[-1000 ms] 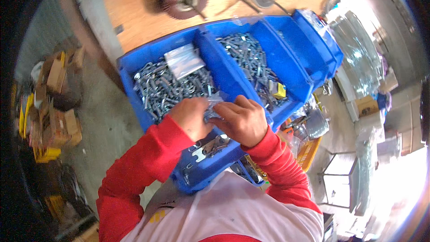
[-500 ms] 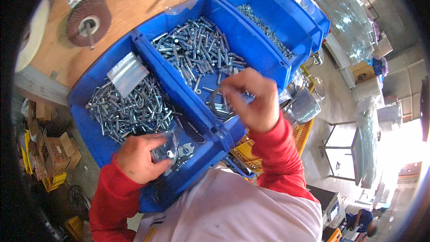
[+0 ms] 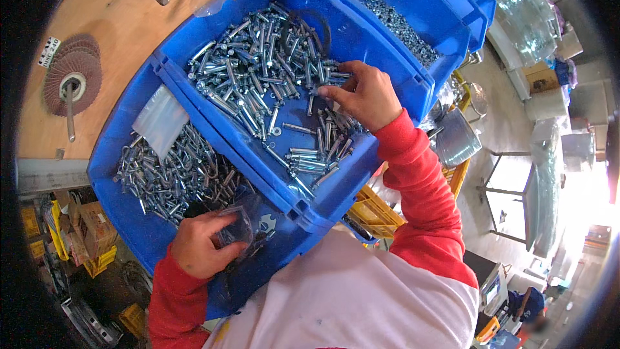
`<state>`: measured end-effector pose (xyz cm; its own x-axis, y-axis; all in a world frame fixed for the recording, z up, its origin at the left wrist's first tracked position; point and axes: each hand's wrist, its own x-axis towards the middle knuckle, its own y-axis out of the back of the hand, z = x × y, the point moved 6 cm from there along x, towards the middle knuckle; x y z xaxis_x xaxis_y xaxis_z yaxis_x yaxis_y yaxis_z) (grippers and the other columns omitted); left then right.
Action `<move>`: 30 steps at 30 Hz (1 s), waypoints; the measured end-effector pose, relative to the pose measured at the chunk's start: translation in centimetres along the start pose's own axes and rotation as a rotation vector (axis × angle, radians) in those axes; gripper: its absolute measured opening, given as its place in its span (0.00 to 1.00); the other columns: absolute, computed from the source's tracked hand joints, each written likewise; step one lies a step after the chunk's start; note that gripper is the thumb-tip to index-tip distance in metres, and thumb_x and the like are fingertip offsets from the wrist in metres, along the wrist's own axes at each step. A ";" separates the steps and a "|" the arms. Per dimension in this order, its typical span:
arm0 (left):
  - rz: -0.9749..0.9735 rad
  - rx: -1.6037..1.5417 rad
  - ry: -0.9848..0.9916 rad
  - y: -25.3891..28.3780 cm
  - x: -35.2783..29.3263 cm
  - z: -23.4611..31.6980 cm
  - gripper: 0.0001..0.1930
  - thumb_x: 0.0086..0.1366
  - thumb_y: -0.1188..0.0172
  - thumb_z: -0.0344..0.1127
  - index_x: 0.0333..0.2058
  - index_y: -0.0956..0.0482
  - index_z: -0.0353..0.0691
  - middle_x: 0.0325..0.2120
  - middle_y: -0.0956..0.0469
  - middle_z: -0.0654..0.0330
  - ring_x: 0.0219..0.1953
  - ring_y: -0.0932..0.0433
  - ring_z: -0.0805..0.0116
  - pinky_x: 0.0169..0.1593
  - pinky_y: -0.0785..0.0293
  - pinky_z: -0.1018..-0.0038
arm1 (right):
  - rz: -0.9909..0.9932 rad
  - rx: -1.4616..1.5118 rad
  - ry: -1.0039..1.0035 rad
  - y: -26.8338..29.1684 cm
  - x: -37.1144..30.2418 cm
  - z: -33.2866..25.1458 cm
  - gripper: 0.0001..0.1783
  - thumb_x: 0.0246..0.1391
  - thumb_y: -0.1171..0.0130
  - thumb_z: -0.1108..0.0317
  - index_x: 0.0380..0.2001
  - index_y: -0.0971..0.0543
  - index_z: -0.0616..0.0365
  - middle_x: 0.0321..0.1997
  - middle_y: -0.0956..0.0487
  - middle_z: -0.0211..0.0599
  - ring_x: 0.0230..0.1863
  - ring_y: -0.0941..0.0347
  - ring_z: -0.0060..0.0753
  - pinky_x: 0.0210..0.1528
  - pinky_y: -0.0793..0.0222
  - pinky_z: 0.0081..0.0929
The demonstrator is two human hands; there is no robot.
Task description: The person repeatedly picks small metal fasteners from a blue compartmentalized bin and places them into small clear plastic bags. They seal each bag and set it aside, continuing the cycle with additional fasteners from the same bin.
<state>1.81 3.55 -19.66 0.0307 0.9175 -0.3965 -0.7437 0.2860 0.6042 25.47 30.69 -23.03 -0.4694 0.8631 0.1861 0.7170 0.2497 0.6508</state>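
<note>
My left hand (image 3: 205, 245) pinches a small clear plastic bag (image 3: 237, 227) between thumb and fingers, over the near end of the left blue bin (image 3: 123, 220). Close by lies a flat silver metal piece with notches (image 3: 267, 223). In the middle blue bin (image 3: 352, 165), my right hand (image 3: 369, 95) reaches down, its thumb and forefinger closed at a bolt (image 3: 314, 98). Loose bolts (image 3: 248, 77) with sleeves fill much of that bin. A thin dark ring (image 3: 327, 31) rests toward its far side. Bent hook bolts (image 3: 171, 178) are heaped in the left bin, with a clear flat bag (image 3: 160, 119) on top.
Farther right, another blue bin holds small metal parts (image 3: 387, 19). A wooden board (image 3: 129, 32) with metal pegs and a flap disc (image 3: 72, 84) stands beyond the bins. Yellow crates (image 3: 374, 213) sit below at the right. Cardboard boxes (image 3: 90, 229) are at the left.
My right hand has gone from above the bin's near part down to the bolts. The dark ring has left my right fingers and lies farther back. My view has shifted; my left hand keeps the bag.
</note>
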 end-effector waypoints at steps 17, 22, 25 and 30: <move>0.095 0.056 -0.177 0.3 -0.7 0.6 0.28 0.48 0.23 0.38 0.48 0.16 0.34 0.38 0.16 0.44 0.29 0.16 0.56 0.34 0.20 0.66 | -0.612 -0.453 0.156 -8.8 -9.3 -1.8 0.11 0.48 0.37 0.71 0.35 0.21 0.66 0.27 0.19 0.49 0.30 0.17 0.39 0.29 0.22 0.38; 0.137 0.090 -0.220 0.3 -0.6 -0.2 0.28 0.48 0.22 0.41 0.47 0.16 0.33 0.31 0.17 0.46 0.27 0.17 0.55 0.32 0.22 0.64 | -0.243 0.274 -0.279 -1.9 -8.5 -4.2 0.12 0.47 0.29 0.73 0.33 0.20 0.66 0.25 0.19 0.32 0.21 0.33 0.24 0.25 0.35 0.31; 0.165 0.054 -0.233 -0.1 -0.6 -0.5 0.28 0.48 0.23 0.43 0.46 0.16 0.33 0.31 0.17 0.46 0.27 0.17 0.54 0.33 0.22 0.63 | -0.190 0.697 -0.123 -1.0 -10.3 -9.6 0.13 0.47 0.28 0.77 0.37 0.19 0.67 0.31 0.16 0.36 0.29 0.23 0.23 0.34 0.26 0.28; 0.182 0.082 -0.279 -0.1 -0.8 0.1 0.26 0.50 0.24 0.43 0.45 0.16 0.35 0.33 0.16 0.44 0.33 0.15 0.47 0.39 0.19 0.59 | -0.349 0.794 0.289 -6.6 -12.8 -17.5 0.14 0.48 0.30 0.80 0.40 0.18 0.67 0.38 0.14 0.44 0.37 0.16 0.33 0.43 0.21 0.29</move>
<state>1.87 2.78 -19.33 0.0923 0.9925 -0.0801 -0.6978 0.1218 0.7058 17.69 10.26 -16.81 -0.7603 0.5648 0.3209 0.6033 0.7970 0.0267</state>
